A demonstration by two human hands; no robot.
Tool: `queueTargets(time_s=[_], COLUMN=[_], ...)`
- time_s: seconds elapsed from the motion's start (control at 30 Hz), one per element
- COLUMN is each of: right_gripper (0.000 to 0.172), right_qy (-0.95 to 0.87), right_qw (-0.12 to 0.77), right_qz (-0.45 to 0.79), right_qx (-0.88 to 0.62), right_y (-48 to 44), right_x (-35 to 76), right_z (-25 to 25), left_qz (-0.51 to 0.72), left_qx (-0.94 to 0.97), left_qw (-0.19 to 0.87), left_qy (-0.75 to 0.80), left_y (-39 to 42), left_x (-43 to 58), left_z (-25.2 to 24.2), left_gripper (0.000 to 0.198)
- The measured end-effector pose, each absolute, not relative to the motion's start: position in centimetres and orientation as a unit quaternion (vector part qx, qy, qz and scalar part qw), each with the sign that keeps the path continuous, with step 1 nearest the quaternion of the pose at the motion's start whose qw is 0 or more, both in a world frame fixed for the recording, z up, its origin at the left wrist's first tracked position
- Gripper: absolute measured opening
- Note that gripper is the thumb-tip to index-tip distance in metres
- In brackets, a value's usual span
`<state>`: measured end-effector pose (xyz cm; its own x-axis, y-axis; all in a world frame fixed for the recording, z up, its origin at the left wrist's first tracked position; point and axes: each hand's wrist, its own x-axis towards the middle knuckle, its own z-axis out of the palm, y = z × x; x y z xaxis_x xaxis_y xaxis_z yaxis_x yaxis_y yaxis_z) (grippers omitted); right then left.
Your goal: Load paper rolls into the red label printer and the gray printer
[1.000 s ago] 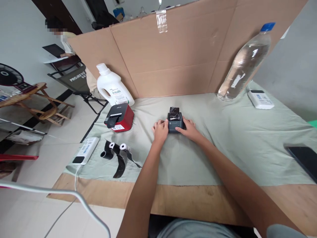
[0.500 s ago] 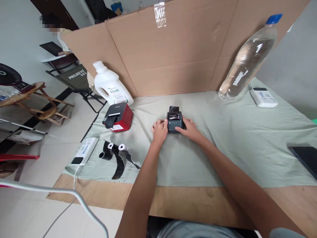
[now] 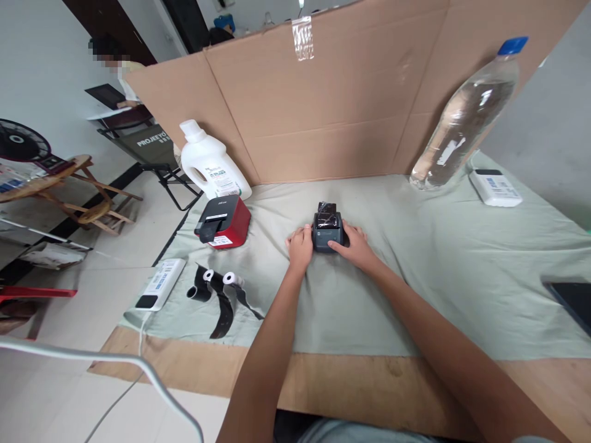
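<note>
A small dark grey device [image 3: 328, 240], like a label printer, stands on the green cloth [image 3: 351, 307] with a glossy black strip [image 3: 327, 215] rising from its top. My left hand [image 3: 300, 244] is closed against its left side. On the other side my right hand [image 3: 353, 245] grips it, the thumb on its front face. To the left sits a red and black printer [image 3: 235, 223] with a black strip at its front. Nearer to me lie several rolls with black strips, among them a white-ended roll [image 3: 231, 279]. The fingers' far ends are partly hidden.
A cardboard panel [image 3: 323, 129] stands behind. A white jug [image 3: 213, 163] and a tall water bottle [image 3: 466, 117] lean on it. White power banks [image 3: 161, 283] lie left and back right. A phone [image 3: 572, 301] is at the right edge. A person [image 3: 132, 80] is beyond, at the left.
The whole view has shifted slightly, with things appearing a little lower and further right. Both hands keep their places at the device.
</note>
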<state>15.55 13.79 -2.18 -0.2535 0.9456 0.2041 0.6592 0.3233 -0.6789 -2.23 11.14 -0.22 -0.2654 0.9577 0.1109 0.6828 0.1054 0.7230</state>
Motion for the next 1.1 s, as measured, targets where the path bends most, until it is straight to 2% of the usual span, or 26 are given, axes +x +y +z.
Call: queueTargets(time_s=[0.1, 0.2, 0.37, 0.5, 0.6, 0.67, 0.77, 0.83, 0.9, 1.1], right_gripper=[0.075, 0.062, 0.058, 0.057, 0.051, 0.045, 0.036, 0.028, 0.025, 0.029], right_qy=[-0.741, -0.735, -0.747, -0.760, -0.764, -0.779, -0.844, -0.863, -0.861, -0.849], right_qw=[0.367, 0.390, 0.360, 0.333, 0.322, 0.272, 0.110, 0.032, -0.002, -0.072], right_qz=[0.208, 0.208, 0.211, 0.202, 0.153, 0.122, 0.124, 0.131, 0.123, 0.076], right_qx=[-0.522, -0.514, -0.517, -0.521, -0.539, -0.553, -0.511, -0.486, -0.494, -0.518], right_y=[13.6, 14.1, 16.9, 19.0, 20.0, 20.5, 21.6, 22.3, 22.7, 22.2], right_x=[15.6, 15.9, 16.0, 15.7, 15.8, 15.8, 15.2, 14.3, 13.1, 10.6], right_z=[-2.5, -2.6, -1.9, -0.7, 0.7, 1.8, 3.8, 4.9, 5.8, 6.8], left_qz=[0.359, 0.350, 0.366, 0.396, 0.420, 0.430, 0.440, 0.455, 0.474, 0.555], left_qx=[0.573, 0.593, 0.609, 0.624, 0.627, 0.627, 0.625, 0.623, 0.618, 0.594], left_qw=[0.204, 0.181, 0.152, 0.144, 0.156, 0.160, 0.167, 0.173, 0.179, 0.174], left_qy=[0.708, 0.702, 0.687, 0.658, 0.638, 0.630, 0.623, 0.612, 0.601, 0.556], left_y=[11.2, 11.0, 11.0, 11.2, 11.4, 11.4, 11.4, 11.4, 11.5, 11.8], left_x=[-2.3, -2.3, -2.1, -2.1, -2.2, -2.3, -2.5, -2.5, -2.5, -2.7], left_z=[-0.2, -0.3, -0.7, -0.9, -1.0, -1.0, -1.1, -1.2, -1.4, -2.0], left_gripper=[0.051, 0.040, 0.045, 0.030, 0.025, 0.026, 0.027, 0.026, 0.026, 0.028])
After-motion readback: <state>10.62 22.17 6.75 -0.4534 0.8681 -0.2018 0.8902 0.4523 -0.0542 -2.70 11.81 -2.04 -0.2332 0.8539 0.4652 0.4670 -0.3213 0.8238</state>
